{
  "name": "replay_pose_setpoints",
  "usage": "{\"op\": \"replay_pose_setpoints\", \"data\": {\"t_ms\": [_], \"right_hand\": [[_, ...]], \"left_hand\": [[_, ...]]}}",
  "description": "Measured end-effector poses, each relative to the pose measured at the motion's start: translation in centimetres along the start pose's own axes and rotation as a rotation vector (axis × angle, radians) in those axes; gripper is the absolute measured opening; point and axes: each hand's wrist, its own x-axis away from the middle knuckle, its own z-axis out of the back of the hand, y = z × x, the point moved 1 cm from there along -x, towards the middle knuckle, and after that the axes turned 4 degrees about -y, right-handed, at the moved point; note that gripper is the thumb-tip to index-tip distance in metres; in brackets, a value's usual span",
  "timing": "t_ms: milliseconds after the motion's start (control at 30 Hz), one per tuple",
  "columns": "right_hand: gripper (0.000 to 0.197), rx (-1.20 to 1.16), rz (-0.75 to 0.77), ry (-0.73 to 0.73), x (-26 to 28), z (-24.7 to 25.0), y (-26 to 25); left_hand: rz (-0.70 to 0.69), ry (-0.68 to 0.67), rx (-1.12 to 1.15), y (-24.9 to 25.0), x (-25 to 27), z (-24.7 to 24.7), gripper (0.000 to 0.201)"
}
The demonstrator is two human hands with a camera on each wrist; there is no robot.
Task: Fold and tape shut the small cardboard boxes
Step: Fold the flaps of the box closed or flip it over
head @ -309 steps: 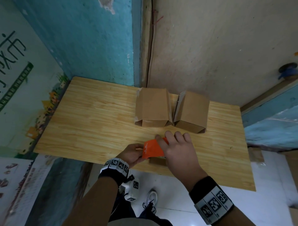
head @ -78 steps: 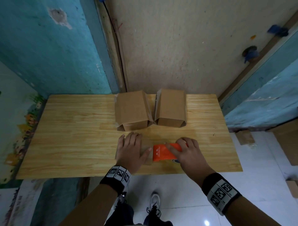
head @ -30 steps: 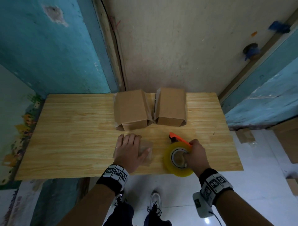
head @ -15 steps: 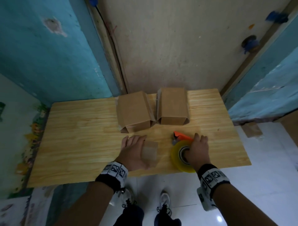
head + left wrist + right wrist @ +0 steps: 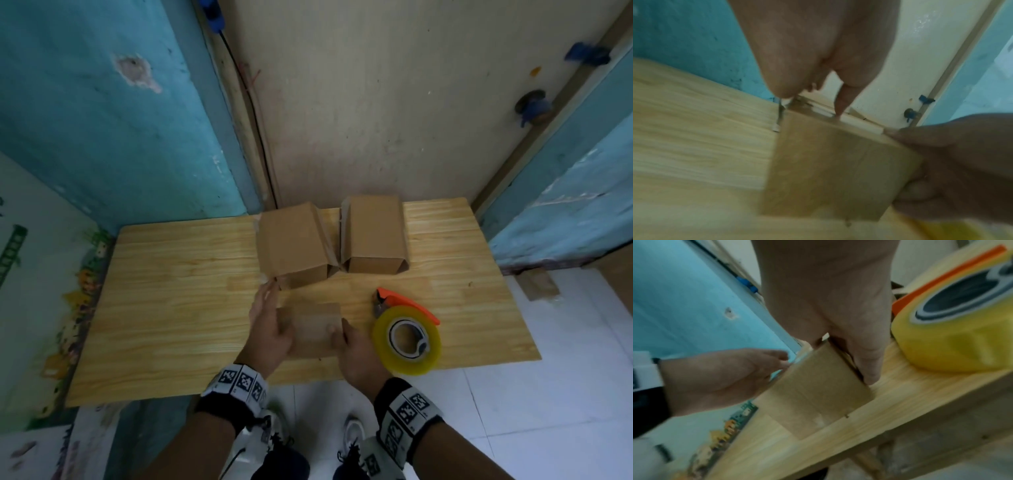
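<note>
A small brown cardboard box (image 5: 310, 329) lies near the table's front edge, between my two hands. My left hand (image 5: 265, 318) lies against its left side with the fingers straight and pointing away from me. In the left wrist view the small box (image 5: 834, 170) sits below my left palm (image 5: 818, 48). My right hand (image 5: 356, 353) grips the box's right edge, thumb on top; its fingers (image 5: 920, 190) curl round that edge. The right wrist view shows the box (image 5: 818, 394) between the right hand (image 5: 828, 296) and the left hand (image 5: 715, 379). The box's underside is hidden.
A yellow tape roll in an orange dispenser (image 5: 407, 337) lies on the wooden table (image 5: 171, 308) just right of my right hand. Two larger cardboard boxes (image 5: 294, 243) (image 5: 373, 234) stand side by side at the back by the wall. The table's front edge is close to my wrists.
My right hand has let go of the tape dispenser, which now lies on the table, and has moved left onto the small box. My left hand has slid from the box's top to its left side.
</note>
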Motion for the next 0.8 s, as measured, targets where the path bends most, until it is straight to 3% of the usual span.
{"op": "replay_pose_setpoints", "data": {"t_ms": [67,133,233,333,433,567,667,733,800], "right_hand": [[0.052,-0.072,0.015,-0.009,0.3,0.1,0.2],[0.037,-0.153,0.012,-0.012,0.5,0.1,-0.2],[0.032,-0.284,-0.043,-0.017,0.5,0.0,-0.4],[0.033,-0.347,-0.121,-0.067,0.5,0.2,-0.8],[0.031,-0.349,-0.135,-0.106,0.3,0.4,-1.5],[0.025,-0.408,-0.159,-0.134,0.3,0.8,-2.1],[0.025,-0.394,-0.15,-0.13,0.3,1.1,-2.2],[0.028,-0.352,-0.109,-0.137,0.4,1.5,-2.4],[0.032,-0.316,-0.092,-0.12,0.7,1.8,-2.9]], "left_hand": [[0.177,-0.036,0.203,-1.7,0.9,0.3,0.07],[0.308,-0.088,0.597,-2.8,1.8,0.0,0.034],[0.341,-0.087,0.928,-3.1,2.6,0.9,0.028],[0.308,-0.147,0.925,-4.4,2.9,1.8,0.034],[0.337,-0.185,0.847,-5.3,2.9,2.2,0.07],[0.467,-0.152,0.839,-5.2,2.6,1.9,0.035],[0.476,-0.144,0.895,-5.3,2.7,2.7,0.045],[0.407,-0.124,0.925,-5.8,2.7,3.9,0.075],[0.329,-0.174,0.802,-6.1,2.7,4.8,0.11]]}}
